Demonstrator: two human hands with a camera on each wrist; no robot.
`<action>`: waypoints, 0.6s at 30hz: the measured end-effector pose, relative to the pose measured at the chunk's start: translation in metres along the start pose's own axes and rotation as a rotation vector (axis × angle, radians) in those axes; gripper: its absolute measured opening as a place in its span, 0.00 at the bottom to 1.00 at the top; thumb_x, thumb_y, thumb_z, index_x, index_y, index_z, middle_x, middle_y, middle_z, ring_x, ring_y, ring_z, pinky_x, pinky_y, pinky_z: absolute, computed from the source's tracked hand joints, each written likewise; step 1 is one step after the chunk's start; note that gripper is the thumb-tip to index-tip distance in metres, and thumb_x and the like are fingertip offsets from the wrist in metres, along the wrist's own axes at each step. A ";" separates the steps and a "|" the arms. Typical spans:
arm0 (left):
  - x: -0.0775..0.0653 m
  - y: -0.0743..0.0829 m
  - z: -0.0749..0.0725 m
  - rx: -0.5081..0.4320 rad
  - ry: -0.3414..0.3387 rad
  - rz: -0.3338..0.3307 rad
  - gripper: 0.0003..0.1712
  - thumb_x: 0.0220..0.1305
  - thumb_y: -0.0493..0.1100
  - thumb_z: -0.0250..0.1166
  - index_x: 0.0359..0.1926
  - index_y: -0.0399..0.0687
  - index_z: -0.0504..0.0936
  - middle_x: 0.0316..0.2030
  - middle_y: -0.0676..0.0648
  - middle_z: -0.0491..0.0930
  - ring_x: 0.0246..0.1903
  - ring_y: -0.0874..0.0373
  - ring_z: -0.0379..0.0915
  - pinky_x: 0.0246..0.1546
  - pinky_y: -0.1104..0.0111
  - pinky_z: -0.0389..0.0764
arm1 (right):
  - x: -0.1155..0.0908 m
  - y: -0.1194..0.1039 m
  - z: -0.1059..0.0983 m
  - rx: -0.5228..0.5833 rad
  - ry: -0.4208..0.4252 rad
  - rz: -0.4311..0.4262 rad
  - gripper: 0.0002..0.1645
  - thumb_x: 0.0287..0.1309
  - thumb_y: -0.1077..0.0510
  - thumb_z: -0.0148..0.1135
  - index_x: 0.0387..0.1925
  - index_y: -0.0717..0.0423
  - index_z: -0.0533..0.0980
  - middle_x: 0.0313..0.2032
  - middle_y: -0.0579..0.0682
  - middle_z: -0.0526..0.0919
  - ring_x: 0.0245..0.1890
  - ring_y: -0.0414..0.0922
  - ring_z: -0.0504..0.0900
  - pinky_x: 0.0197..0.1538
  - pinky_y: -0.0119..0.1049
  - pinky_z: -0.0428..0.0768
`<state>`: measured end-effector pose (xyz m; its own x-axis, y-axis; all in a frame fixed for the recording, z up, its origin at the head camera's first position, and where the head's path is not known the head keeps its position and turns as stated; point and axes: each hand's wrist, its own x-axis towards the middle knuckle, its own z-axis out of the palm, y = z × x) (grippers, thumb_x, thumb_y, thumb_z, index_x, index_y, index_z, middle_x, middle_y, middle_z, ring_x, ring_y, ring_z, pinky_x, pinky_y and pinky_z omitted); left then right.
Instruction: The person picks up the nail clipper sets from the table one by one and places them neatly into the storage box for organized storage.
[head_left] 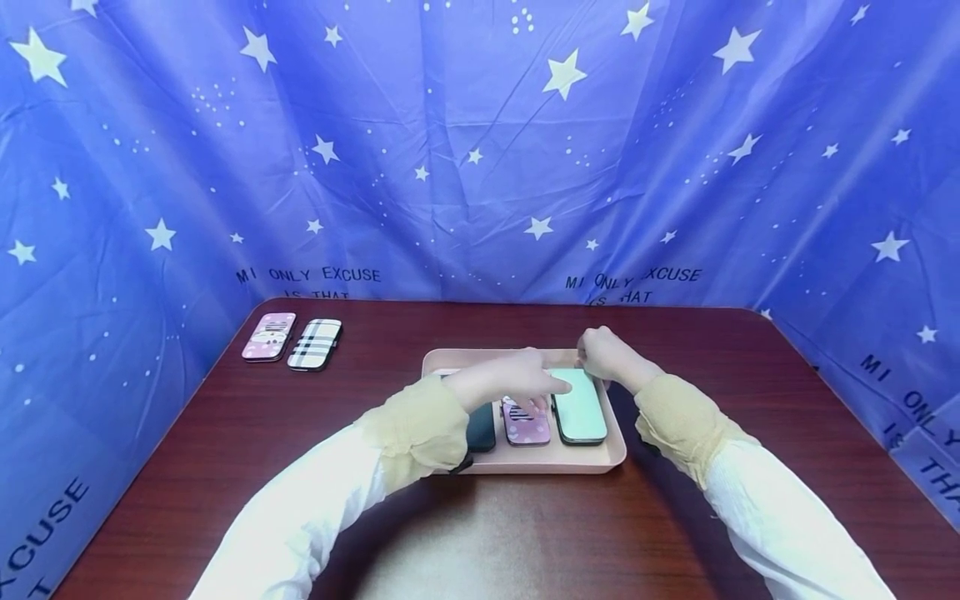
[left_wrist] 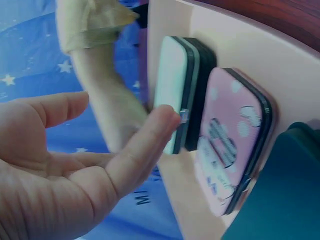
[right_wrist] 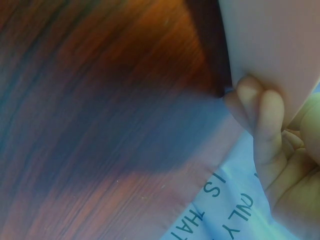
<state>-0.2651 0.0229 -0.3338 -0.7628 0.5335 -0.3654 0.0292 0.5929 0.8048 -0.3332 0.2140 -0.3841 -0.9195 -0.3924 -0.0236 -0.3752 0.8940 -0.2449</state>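
Note:
A pale pink tray sits on the table with three flat hinged cases in a row: dark green, pink with a striped heart and mint green. Over the tray reaches my left hand, its fingers extended and holding nothing. Its index finger is by the mint case's clasp edge; whether it touches I cannot tell. At the tray's far right corner, my right hand grips the wall, with curled fingers on the outer side. My left forearm partly hides the dark green case.
At the table's far left lie another pink case and a white plaid case, side by side. The dark red wooden table reaches back to a blue curtain with stars.

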 end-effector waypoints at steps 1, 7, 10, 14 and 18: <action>-0.003 0.002 -0.002 0.031 0.003 0.002 0.32 0.64 0.46 0.61 0.65 0.38 0.64 0.43 0.33 0.80 0.38 0.46 0.80 0.33 0.63 0.84 | 0.000 0.000 0.000 -0.001 0.000 -0.001 0.14 0.52 0.72 0.51 0.17 0.61 0.76 0.16 0.53 0.80 0.04 0.39 0.73 0.11 0.30 0.73; -0.027 0.008 -0.015 0.243 0.031 0.064 0.40 0.63 0.52 0.61 0.70 0.39 0.57 0.52 0.43 0.79 0.47 0.52 0.78 0.41 0.67 0.81 | -0.001 -0.001 0.000 -0.004 -0.008 0.008 0.14 0.53 0.71 0.52 0.16 0.60 0.76 0.14 0.51 0.78 0.04 0.38 0.72 0.11 0.30 0.73; -0.041 0.012 -0.022 0.288 0.054 0.103 0.41 0.64 0.54 0.60 0.70 0.40 0.57 0.56 0.44 0.76 0.55 0.55 0.73 0.51 0.67 0.75 | -0.001 -0.001 0.001 -0.004 -0.014 0.017 0.15 0.53 0.71 0.54 0.15 0.59 0.75 0.11 0.49 0.76 0.04 0.37 0.71 0.12 0.29 0.73; -0.059 0.016 -0.029 0.280 0.074 0.152 0.40 0.64 0.55 0.59 0.70 0.43 0.57 0.60 0.44 0.73 0.60 0.56 0.68 0.59 0.66 0.70 | -0.002 -0.001 0.002 -0.002 -0.006 0.004 0.15 0.53 0.70 0.54 0.14 0.58 0.74 0.10 0.49 0.75 0.04 0.39 0.73 0.12 0.29 0.73; -0.072 0.016 -0.034 0.267 0.119 0.208 0.39 0.65 0.55 0.58 0.71 0.46 0.56 0.61 0.43 0.71 0.60 0.52 0.68 0.60 0.63 0.70 | -0.003 -0.001 0.001 -0.010 0.005 -0.001 0.14 0.54 0.70 0.54 0.15 0.60 0.75 0.12 0.51 0.77 0.05 0.40 0.74 0.11 0.30 0.73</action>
<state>-0.2315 -0.0264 -0.2782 -0.7923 0.5946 -0.1371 0.3475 0.6243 0.6996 -0.3305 0.2143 -0.3848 -0.9198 -0.3921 -0.0185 -0.3772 0.8959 -0.2347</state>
